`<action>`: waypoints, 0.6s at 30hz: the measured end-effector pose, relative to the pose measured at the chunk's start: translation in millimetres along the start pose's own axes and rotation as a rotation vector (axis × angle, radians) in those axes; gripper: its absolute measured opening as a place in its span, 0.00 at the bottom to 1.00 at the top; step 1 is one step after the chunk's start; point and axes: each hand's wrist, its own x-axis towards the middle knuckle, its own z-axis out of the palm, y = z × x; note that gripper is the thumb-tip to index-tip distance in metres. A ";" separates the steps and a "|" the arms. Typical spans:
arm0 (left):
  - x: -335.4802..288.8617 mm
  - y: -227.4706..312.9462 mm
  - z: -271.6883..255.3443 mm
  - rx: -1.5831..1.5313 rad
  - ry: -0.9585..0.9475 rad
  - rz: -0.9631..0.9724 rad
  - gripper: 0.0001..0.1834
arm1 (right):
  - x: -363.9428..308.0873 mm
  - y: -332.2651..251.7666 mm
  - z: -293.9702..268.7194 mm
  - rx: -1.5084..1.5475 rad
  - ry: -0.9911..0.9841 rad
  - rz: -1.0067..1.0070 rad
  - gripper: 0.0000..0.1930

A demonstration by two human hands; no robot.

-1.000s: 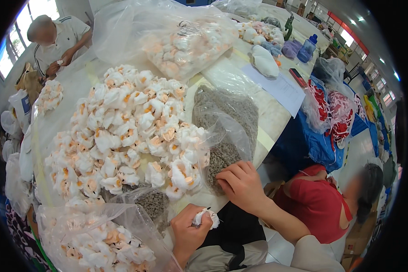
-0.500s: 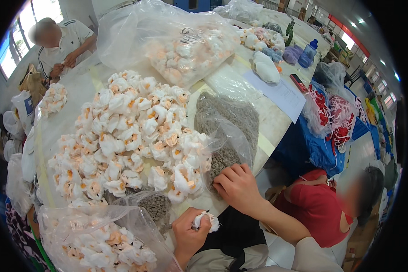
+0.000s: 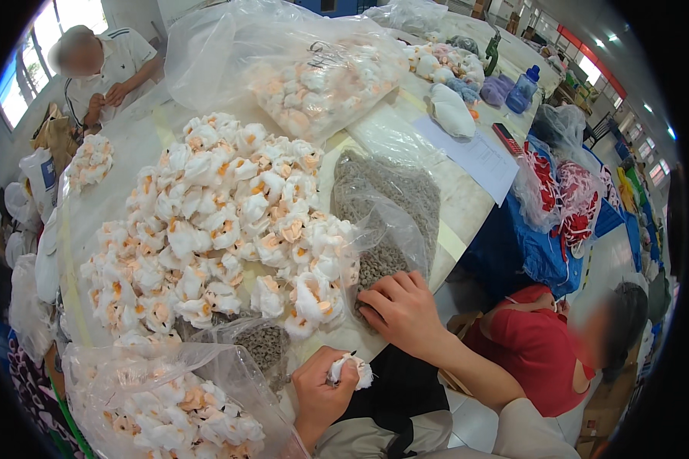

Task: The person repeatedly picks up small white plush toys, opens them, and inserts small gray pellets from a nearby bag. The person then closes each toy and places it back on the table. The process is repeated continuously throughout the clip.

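My left hand (image 3: 320, 389), low in the middle, is closed around a small white plush piece (image 3: 357, 372) with dark threadlike bits on it. My right hand (image 3: 406, 315) reaches into the near end of a clear plastic bag of grey-brown pellets (image 3: 390, 180). Its fingers are bent together over the pellets, and the tips are partly hidden. Left of the pellet bag spreads a big heap of white plush pieces (image 3: 187, 245) with peach and orange parts. A smaller bag of similar pellets (image 3: 262, 343) lies between that heap and my left hand.
An open plastic bag of plush pieces (image 3: 184, 413) sits at the lower left; a fuller one (image 3: 306, 92) lies at the back. One person in white (image 3: 111, 76) works far left, another in red (image 3: 532, 352) sits right. A blue bottle (image 3: 522, 92) stands far right.
My right hand has shifted slightly at the pellets, its fingers a little more bent. The left hand keeps the plush piece in nearly the same place. The far person's hands have moved slightly.
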 end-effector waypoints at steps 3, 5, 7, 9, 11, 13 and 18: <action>1.3 3.7 0.1 0.015 -0.004 0.017 0.05 | -0.3 2.0 4.7 -0.023 -0.001 -0.009 0.11; 1.8 2.3 2.7 0.005 0.016 0.048 0.08 | -1.6 6.2 7.8 -0.016 0.021 -0.015 0.08; 2.0 1.8 3.4 0.001 0.025 0.062 0.09 | -3.2 8.5 7.9 0.006 0.045 -0.010 0.07; 2.1 2.9 2.5 0.006 0.022 0.060 0.09 | -4.7 9.6 6.6 0.044 0.071 0.006 0.08; 0.7 2.2 0.9 0.016 0.011 0.040 0.06 | -5.5 8.6 1.8 0.086 0.114 -0.006 0.09; 0.2 1.3 0.5 0.024 0.002 0.029 0.06 | -5.2 5.6 -4.3 0.100 0.148 -0.021 0.11; 1.8 0.8 0.8 0.031 0.007 0.036 0.06 | 4.9 2.4 -8.3 -0.004 0.105 0.016 0.15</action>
